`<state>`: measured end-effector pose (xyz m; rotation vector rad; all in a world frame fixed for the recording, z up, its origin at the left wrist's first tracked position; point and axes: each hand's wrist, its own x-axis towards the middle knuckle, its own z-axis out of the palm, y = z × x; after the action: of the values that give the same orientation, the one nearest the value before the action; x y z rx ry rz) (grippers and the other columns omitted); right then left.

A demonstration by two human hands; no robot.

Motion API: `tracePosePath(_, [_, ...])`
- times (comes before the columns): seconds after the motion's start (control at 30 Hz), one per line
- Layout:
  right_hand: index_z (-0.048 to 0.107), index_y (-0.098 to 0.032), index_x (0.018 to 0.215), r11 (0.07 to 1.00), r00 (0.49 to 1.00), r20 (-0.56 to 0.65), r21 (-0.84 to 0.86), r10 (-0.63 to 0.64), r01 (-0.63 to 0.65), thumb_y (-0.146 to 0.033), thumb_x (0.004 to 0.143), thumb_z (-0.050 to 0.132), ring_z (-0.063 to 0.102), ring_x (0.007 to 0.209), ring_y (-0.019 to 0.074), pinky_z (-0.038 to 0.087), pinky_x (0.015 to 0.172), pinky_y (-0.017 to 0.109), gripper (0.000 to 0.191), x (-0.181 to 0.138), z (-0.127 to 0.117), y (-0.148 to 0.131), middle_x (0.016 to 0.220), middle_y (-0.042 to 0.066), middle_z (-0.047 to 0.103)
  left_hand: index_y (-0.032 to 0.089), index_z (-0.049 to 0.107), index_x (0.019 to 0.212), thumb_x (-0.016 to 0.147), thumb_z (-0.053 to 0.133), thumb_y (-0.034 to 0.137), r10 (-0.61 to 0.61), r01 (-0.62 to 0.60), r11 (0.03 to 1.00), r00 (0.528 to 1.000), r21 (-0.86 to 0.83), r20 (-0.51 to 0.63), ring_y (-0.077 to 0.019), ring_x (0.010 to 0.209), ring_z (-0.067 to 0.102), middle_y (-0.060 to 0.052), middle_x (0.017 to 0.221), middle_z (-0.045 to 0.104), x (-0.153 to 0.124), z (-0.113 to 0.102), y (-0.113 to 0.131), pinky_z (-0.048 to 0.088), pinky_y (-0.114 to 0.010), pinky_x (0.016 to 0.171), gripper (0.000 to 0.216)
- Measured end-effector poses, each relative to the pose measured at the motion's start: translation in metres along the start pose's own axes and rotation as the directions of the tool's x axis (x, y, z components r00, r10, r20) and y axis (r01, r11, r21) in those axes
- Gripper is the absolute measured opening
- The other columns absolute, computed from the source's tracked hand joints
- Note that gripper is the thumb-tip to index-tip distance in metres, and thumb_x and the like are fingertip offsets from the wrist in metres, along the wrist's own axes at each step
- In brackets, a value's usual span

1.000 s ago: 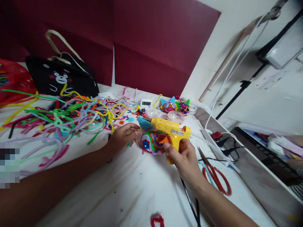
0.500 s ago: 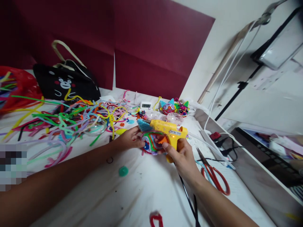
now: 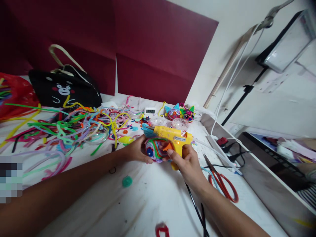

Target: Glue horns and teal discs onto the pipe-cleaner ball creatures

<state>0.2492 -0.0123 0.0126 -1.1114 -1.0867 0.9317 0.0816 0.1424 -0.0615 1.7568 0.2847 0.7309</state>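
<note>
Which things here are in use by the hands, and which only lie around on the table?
In use:
- yellow glue gun, in the right hand
- colourful pipe-cleaner ball, steadied by the left hand

Lying about:
- red scissors
- loose pipe cleaners
- black bear bag
- two finished figures
- small digital clock

Small digital display [image 3: 149, 111] shows digits; glue gun label [image 3: 181, 139] unreadable.

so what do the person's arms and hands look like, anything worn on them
Both forearms are bare, no sleeves in view, and there are no gloves. The left hand has a thin dark band looped at its wrist. The right hand shows no rings, watch or markings.
</note>
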Motion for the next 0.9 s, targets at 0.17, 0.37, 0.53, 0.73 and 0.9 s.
tracePosePath(0.17, [0.056,-0.022,0.099,1.0,1.0,0.012,0.001,-0.011,0.011,-0.047,0.068,0.077,0.065,0.074,0.0189,0.054,0.06,0.03,0.045,0.001,0.001,0.0,0.098,0.005,0.067,0.018,0.043,0.131,0.045,0.092,0.03,-0.02,0.021,1.0,0.998,0.011,-0.059,-0.0357,0.127,0.051,-0.018,0.13,0.058,-0.001,0.005,0.0,0.049,-0.044,0.099,0.099])
tracePosePath(0.37, [0.055,-0.022,0.099,1.0,1.0,0.014,-0.001,-0.02,0.02,-0.046,0.069,0.076,0.065,0.085,0.0222,0.051,0.061,0.03,0.044,0.002,0.001,0.0,0.101,0.007,0.066,0.018,0.042,0.131,0.052,0.088,0.027,-0.036,0.037,0.999,0.996,0.015,-0.081,-0.0363,0.128,0.05,-0.016,0.131,0.057,-0.001,0.007,-0.003,0.048,-0.045,0.1,0.092])
tracePosePath(0.53, [0.054,-0.021,0.099,0.999,0.999,0.019,0.02,-0.03,0.029,-0.041,0.072,0.074,0.065,0.076,0.0192,0.05,0.063,0.031,0.04,0.002,0.0,0.0,0.094,0.004,0.065,0.022,0.039,0.134,0.049,0.089,0.025,0.014,-0.009,0.999,0.993,0.042,-0.118,-0.0368,0.125,0.053,-0.017,0.139,0.051,0.002,0.008,-0.001,0.05,-0.047,0.098,0.099])
tracePosePath(0.73, [0.053,-0.02,0.102,0.999,0.999,0.001,0.014,-0.041,0.041,-0.04,0.071,0.075,0.066,0.09,0.0235,0.053,0.067,0.032,0.043,0.001,-0.001,0.001,0.101,0.007,0.067,0.02,0.042,0.133,0.047,0.089,0.026,0.01,-0.006,1.0,0.992,0.029,-0.123,-0.0349,0.121,0.056,-0.018,0.136,0.055,0.003,0.011,0.011,0.054,-0.039,0.091,0.098])
tracePosePath(0.9, [0.053,-0.021,0.103,0.999,0.999,-0.014,0.015,-0.051,0.051,-0.04,0.073,0.075,0.067,0.09,0.0219,0.055,0.073,0.033,0.041,-0.001,-0.001,0.0,0.106,0.007,0.067,0.021,0.046,0.131,0.046,0.09,0.025,0.034,-0.033,0.999,0.99,0.01,-0.134,-0.0318,0.119,0.058,-0.016,0.137,0.055,0.005,0.007,0.0,0.052,-0.037,0.094,0.095])
